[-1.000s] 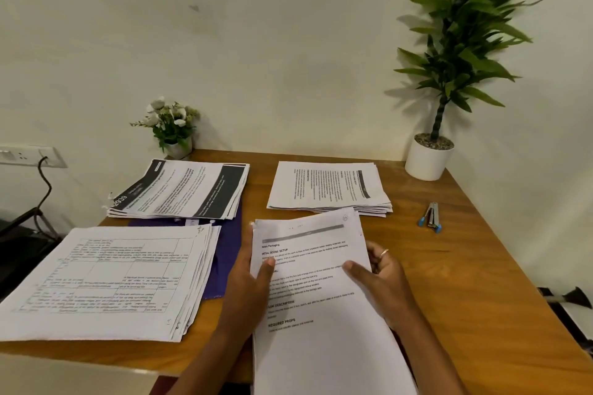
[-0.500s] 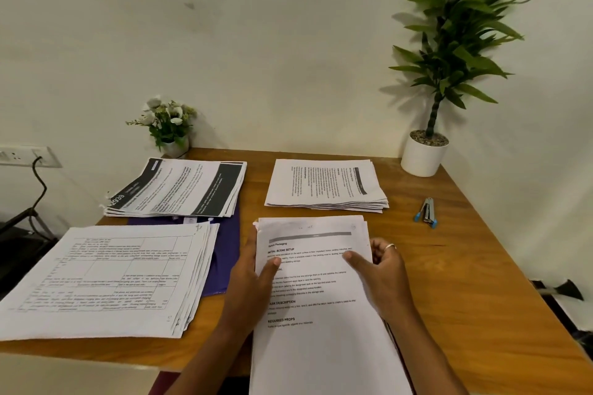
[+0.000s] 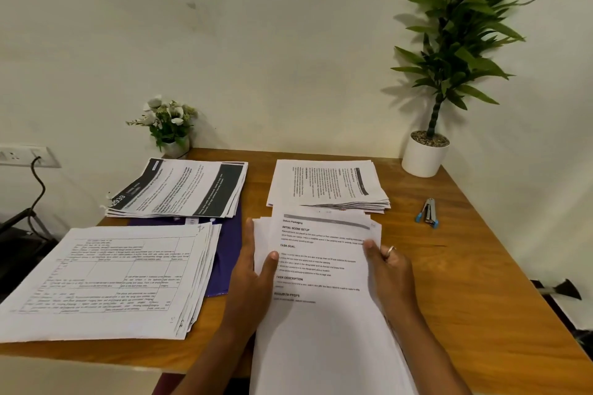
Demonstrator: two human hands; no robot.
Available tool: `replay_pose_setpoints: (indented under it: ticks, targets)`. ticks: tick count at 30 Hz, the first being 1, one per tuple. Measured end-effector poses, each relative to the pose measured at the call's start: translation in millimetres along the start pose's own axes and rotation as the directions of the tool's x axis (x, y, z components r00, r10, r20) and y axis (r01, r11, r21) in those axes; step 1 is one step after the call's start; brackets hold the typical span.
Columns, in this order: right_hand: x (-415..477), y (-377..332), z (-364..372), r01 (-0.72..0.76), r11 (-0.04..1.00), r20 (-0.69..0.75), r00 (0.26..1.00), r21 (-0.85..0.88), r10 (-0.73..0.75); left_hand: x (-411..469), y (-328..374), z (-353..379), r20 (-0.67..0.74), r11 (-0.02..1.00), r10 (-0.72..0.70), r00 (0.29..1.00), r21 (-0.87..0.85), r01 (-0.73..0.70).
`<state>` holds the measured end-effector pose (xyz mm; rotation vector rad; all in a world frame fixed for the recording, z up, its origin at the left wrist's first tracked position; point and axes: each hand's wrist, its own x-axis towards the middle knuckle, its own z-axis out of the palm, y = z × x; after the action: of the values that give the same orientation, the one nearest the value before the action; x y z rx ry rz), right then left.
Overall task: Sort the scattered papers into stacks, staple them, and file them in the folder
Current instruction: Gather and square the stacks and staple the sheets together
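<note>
A stack of printed sheets (image 3: 321, 314) lies in front of me over the near table edge. My left hand (image 3: 253, 272) grips its left side and my right hand (image 3: 390, 269) grips its right side, thumbs on top. Three other stacks rest on the table: a table-printed stack (image 3: 106, 279) at the near left, a stack with black bands (image 3: 179, 189) at the far left, and a text stack (image 3: 324, 184) at the far middle. A purple folder (image 3: 229, 244) lies partly under the left stacks. A small blue-tipped stapler (image 3: 428, 212) lies to the right.
A tall potted plant in a white pot (image 3: 423, 155) stands at the far right corner, a small flower pot (image 3: 175, 147) at the far left. The wooden table (image 3: 481, 282) meets the wall behind. A wall socket with a cable (image 3: 22, 155) is at left.
The held stack has dropped lower and flatter toward the table, its sheets fanning slightly at the top. My right thumb has slid out toward the right edge.
</note>
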<state>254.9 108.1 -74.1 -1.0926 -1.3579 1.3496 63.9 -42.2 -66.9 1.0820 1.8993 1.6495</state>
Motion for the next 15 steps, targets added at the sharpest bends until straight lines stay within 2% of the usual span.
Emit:
replay_pose_setpoints:
  ticks: [5,11,13,15]
  targets:
    - [-3.6,-13.2,-1.8,0.021,0.979,0.003,1.000,0.205,-0.023,-2.7,5.7,0.5,0.019,1.000,0.000,1.000,0.005,-0.001]
    - [0.5,-10.1,-7.6,-0.067,0.949,-0.040,0.996,0.310,0.083,-4.8,6.2,-2.4,0.027,0.999,-0.025,0.999,-0.028,0.026]
    - [0.0,-14.2,-15.3,-0.084,0.969,0.030,0.996,0.233,0.079,-5.8,7.5,-2.7,0.035,0.999,-0.035,0.999,-0.031,0.036]
    - [-4.3,-20.4,-22.7,-0.075,0.996,0.151,0.986,0.052,0.066,-6.8,9.6,-2.7,0.033,0.999,-0.034,0.999,-0.024,0.034]
